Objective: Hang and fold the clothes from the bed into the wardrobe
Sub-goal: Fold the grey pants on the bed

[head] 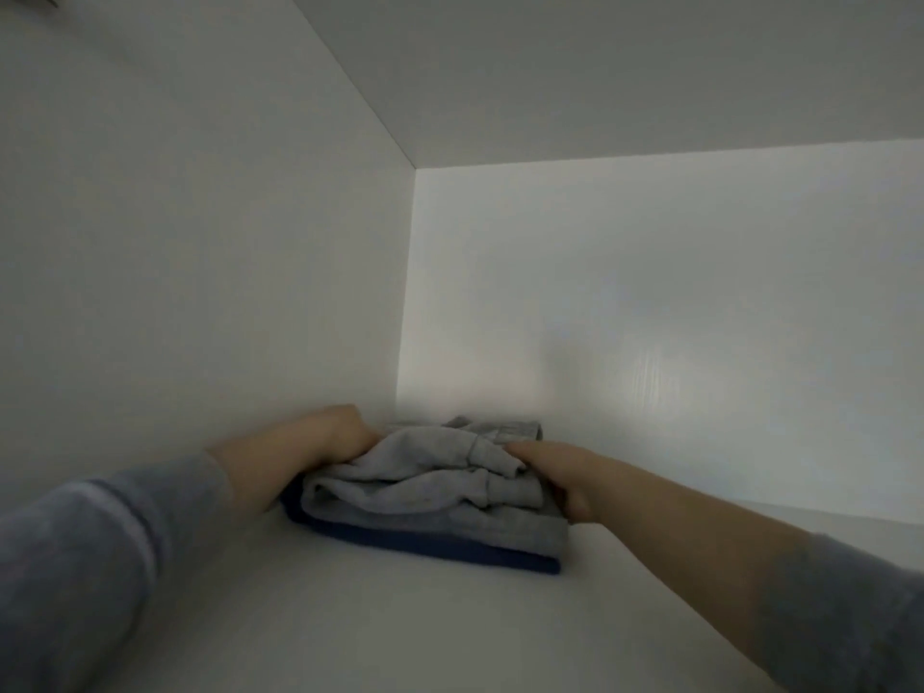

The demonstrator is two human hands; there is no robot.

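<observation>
Head view: you had both arms reaching into a white wardrobe compartment, with a grey sleeve (85, 557) on your left arm. A folded grey garment (430, 492) lay on top of a dark blue garment (465, 552), and the two formed one stack on the wardrobe shelf (350, 627). The stack sat towards the rear left corner, near the side panel (200, 242) and just in front of the back panel (650, 317).

Your left hand (325, 437) rested against the left side of the stack. Its fingers were hidden behind the grey cloth, so I cannot tell whether they were spread, pressed together or pinching.

Your right hand (570, 487) was at the right edge of the grey garment. The thumb lay straight across the top fold and the remaining fingers were tucked beneath it, pinching that edge.

The picture was dim and slightly blurred
</observation>
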